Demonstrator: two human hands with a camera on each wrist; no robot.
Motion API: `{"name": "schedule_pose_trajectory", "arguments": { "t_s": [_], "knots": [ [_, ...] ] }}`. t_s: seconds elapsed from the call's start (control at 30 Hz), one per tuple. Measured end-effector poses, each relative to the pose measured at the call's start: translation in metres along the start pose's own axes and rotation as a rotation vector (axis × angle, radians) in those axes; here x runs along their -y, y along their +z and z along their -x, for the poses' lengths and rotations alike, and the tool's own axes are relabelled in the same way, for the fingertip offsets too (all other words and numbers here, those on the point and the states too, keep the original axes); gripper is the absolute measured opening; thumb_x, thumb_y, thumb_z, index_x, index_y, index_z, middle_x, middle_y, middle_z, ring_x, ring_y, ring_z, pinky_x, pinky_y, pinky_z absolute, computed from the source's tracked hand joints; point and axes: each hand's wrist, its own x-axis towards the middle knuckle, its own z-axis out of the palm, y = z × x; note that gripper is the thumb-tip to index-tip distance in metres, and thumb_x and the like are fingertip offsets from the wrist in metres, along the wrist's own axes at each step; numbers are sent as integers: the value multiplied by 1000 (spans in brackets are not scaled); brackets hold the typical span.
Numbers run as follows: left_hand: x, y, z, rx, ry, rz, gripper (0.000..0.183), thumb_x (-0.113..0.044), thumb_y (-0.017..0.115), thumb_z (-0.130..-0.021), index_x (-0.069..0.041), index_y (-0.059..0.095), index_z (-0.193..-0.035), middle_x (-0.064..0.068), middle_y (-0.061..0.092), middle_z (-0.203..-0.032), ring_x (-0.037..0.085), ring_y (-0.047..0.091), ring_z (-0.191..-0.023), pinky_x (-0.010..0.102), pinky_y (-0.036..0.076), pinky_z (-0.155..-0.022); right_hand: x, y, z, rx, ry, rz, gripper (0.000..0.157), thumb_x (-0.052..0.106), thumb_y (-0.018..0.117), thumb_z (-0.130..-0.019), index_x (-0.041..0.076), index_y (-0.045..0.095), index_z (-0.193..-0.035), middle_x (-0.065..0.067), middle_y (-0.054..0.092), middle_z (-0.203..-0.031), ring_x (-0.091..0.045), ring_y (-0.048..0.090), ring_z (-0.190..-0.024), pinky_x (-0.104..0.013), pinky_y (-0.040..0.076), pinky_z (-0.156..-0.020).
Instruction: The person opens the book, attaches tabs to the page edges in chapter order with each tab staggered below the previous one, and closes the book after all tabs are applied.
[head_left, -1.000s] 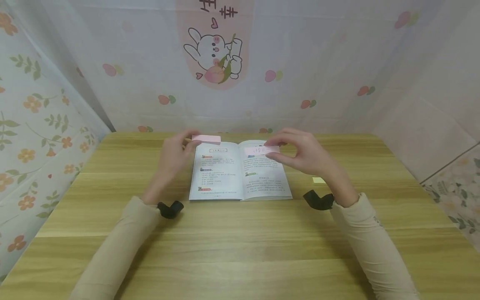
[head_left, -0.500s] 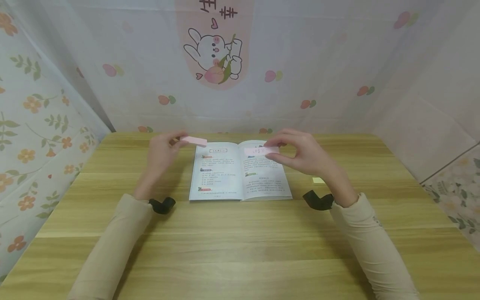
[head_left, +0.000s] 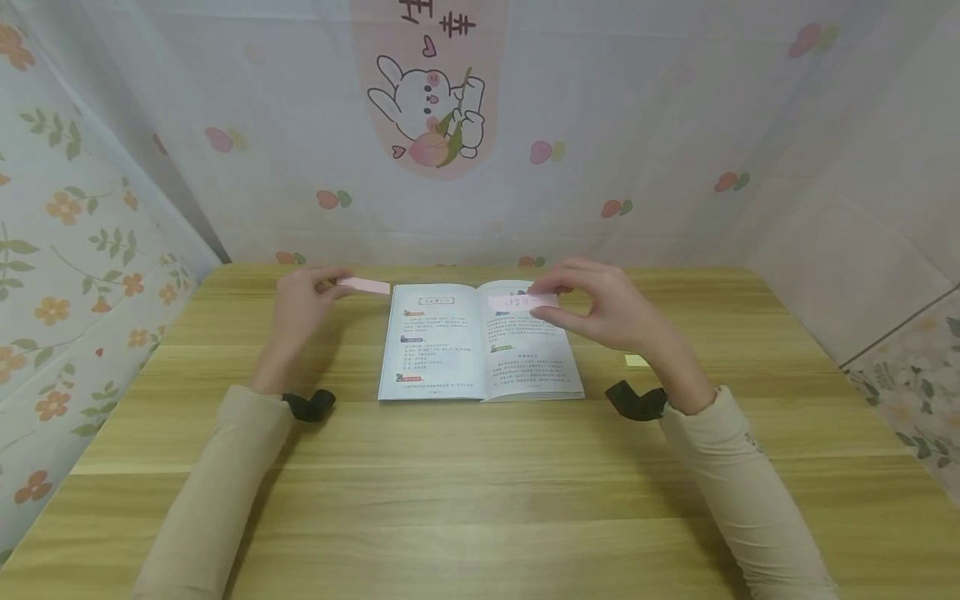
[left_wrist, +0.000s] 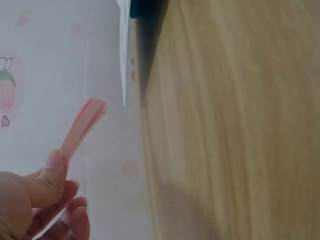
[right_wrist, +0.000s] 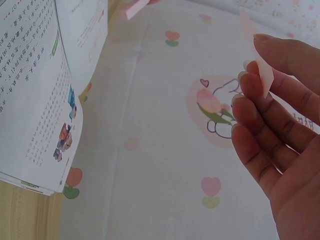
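An open book lies on the table with printed text and small coloured headings on both pages. My left hand pinches a pad of pink sticky notes by one end, just off the book's upper left corner. The left wrist view shows the pad's many thin layers fanning slightly at the far end. Between thumb and fingertips, my right hand holds a single pink sticky note with handwriting on it. That note overlaps the top of the right page in the head view.
A small yellow sticky pad lies on the wooden table right of the book, close to the right forearm. Behind the table hangs a white curtain printed with a rabbit and fruit. A floral curtain borders the left side.
My left hand has moved left with the pink pad, from above the left page's top edge to beside the book. The right hand and its note stay nearly still.
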Motion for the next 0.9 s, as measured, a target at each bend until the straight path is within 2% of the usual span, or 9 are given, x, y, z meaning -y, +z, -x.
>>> {"name": "schedule_pose_trajectory", "arguments": {
  "t_s": [0.2,0.3,0.47,0.63,0.67,0.8,0.9],
  "knots": [
    [5,-3,-1,-6,-8,-16,23,-8,78,-87,5,76,-105,25,71,-100,35,63,-74,29,42,-62,0,0,0,-4,-1,12,23,3,83,-82,6,76,-103,0,71,-101,-14,60,-91,-20,48,-83],
    [8,-7,0,16,-27,-8,21,-7,77,-88,5,75,-106,24,71,-101,36,63,-77,35,43,-65,-1,0,0,-4,-9,6,22,2,83,-82,6,76,-103,0,71,-101,-14,61,-91,-20,48,-83],
    [17,-13,6,94,-99,22,24,-9,73,-93,5,73,-113,25,67,-106,39,64,-88,42,46,-73,0,2,0,3,-7,0,22,3,83,-82,6,76,-103,0,71,-101,-14,61,-91,-20,49,-83],
    [24,-16,10,130,-176,44,27,-13,68,-97,4,72,-117,24,65,-115,36,60,-95,44,46,-78,0,1,0,5,-3,10,22,3,83,-82,6,76,-103,0,71,-101,-14,61,-91,-21,49,-83],
    [24,-17,10,137,-200,61,27,-14,67,-97,3,72,-118,22,64,-117,35,58,-95,43,47,-76,0,1,0,3,-6,10,22,3,83,-82,6,76,-103,0,71,-101,-14,61,-91,-21,49,-83],
    [24,-20,13,169,-277,93,28,-14,64,-94,0,73,-117,18,64,-107,30,55,-81,38,47,-62,1,1,0,-8,-16,5,22,2,83,-82,6,76,-103,1,71,-100,-14,61,-89,-20,48,-82],
    [23,-24,15,182,-296,67,25,-15,66,-93,-3,74,-114,16,64,-99,29,54,-74,37,47,-57,1,1,0,-11,-22,-1,22,1,82,-82,7,76,-103,1,71,-99,-14,60,-89,-19,48,-81]
  ]
}}
